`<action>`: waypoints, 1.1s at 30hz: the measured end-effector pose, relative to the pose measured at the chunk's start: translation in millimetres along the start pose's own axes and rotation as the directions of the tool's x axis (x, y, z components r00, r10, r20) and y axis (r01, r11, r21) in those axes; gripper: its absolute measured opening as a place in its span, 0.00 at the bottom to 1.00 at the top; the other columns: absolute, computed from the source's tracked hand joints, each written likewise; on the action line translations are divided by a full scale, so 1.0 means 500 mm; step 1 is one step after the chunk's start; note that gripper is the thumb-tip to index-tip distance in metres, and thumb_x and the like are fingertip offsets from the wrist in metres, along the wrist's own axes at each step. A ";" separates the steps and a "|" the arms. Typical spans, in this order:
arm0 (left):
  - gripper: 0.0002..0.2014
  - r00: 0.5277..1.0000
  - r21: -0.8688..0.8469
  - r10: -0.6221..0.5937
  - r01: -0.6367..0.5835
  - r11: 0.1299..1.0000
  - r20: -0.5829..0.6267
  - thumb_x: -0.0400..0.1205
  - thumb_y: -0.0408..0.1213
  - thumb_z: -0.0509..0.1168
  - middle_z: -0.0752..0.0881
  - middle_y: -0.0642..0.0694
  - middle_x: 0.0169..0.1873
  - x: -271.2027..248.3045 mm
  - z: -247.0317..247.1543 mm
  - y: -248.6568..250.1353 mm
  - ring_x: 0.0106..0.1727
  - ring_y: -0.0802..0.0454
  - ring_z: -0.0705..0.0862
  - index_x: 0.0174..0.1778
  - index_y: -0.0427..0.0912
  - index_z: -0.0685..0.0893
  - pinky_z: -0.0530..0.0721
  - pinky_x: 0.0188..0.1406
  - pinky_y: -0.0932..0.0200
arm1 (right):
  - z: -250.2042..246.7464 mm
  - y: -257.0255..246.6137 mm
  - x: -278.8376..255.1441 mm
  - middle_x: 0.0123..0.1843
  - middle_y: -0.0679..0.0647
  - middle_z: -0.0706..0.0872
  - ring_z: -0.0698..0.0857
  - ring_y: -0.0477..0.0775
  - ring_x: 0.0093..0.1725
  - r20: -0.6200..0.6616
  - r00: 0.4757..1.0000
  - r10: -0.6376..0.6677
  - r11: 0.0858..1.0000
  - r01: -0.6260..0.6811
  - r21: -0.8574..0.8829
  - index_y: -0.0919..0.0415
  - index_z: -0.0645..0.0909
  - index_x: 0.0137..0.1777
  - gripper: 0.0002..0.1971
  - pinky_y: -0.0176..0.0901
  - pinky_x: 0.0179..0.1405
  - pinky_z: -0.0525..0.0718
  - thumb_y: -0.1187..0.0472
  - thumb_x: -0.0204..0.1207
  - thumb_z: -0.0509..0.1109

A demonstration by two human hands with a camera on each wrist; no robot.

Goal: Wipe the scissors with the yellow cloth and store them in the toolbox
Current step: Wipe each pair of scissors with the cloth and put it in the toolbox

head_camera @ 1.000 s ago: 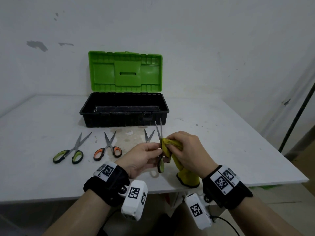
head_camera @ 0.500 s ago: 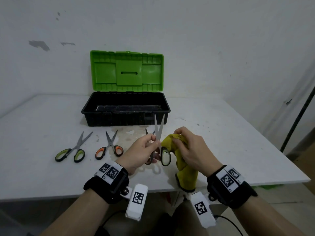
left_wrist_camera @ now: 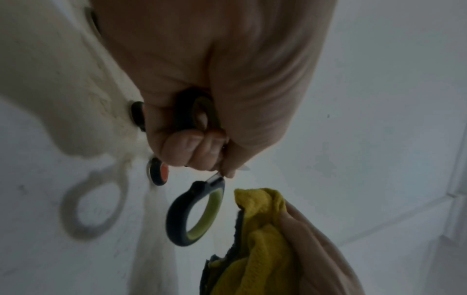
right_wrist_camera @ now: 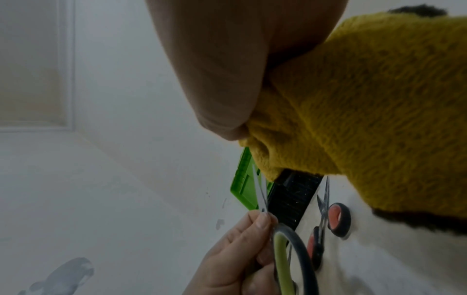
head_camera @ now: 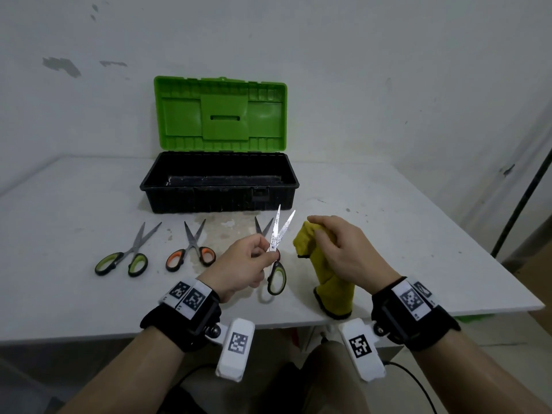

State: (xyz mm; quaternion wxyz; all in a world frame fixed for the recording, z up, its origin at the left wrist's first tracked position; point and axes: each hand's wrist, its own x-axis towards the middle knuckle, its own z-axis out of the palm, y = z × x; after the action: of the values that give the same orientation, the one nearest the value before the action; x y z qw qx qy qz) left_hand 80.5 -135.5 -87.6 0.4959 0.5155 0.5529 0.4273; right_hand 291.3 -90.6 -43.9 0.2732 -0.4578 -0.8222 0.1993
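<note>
My left hand pinches a pair of green-handled scissors near the pivot, blades slightly apart and pointing up and away above the table. One handle loop hangs free below the fingers. My right hand grips the yellow cloth, which hangs down to the table, a little to the right of the blades and apart from them. The toolbox stands behind, black tray uncovered, green lid upright.
On the white table lie green-handled scissors at the left, orange-handled scissors beside them, and another pair's blade tips behind my left hand. The table's front edge runs just below my wrists. A dark pole leans at the right.
The cloth was wrapped on the blades a second ago; my right hand has pulled it off to the right. The scissors' blades have spread slightly and the left hand's grip has shifted toward the pivot.
</note>
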 end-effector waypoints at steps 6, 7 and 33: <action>0.11 0.999 -0.021 -0.027 0.028 0.999 0.020 0.86 0.35 0.66 0.68 0.53 0.22 0.002 0.004 -0.005 0.22 0.54 0.61 0.40 0.42 0.71 0.61 0.21 0.61 | 0.013 0.017 0.005 0.58 0.47 0.86 0.82 0.49 0.56 -0.019 1.000 -0.011 0.999 0.010 -0.043 0.49 0.82 0.64 0.12 0.42 0.58 0.80 0.54 0.82 0.67; 0.10 0.999 -0.021 -0.033 0.034 0.999 0.028 0.87 0.35 0.65 0.68 0.53 0.22 0.003 0.005 -0.004 0.22 0.54 0.61 0.41 0.41 0.72 0.62 0.21 0.61 | 0.014 0.017 0.006 0.54 0.46 0.86 0.83 0.47 0.53 -0.024 1.000 -0.010 0.999 0.009 -0.032 0.48 0.82 0.61 0.10 0.40 0.53 0.80 0.54 0.82 0.66; 0.10 0.998 0.110 0.048 -0.051 0.993 0.030 0.86 0.39 0.66 0.73 0.53 0.22 -0.005 0.009 -0.005 0.21 0.55 0.66 0.46 0.35 0.75 0.64 0.19 0.61 | 0.016 0.011 -0.012 0.45 0.43 0.86 0.82 0.43 0.45 -0.060 0.988 -0.141 0.988 0.137 -0.071 0.50 0.81 0.52 0.08 0.43 0.49 0.81 0.54 0.84 0.60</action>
State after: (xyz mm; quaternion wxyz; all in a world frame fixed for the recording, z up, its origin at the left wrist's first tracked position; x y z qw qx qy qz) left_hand 84.4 -138.4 -90.6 0.4634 0.5613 0.5561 0.4012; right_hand 292.4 -93.4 -54.6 0.2976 -0.4146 -0.8489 0.1374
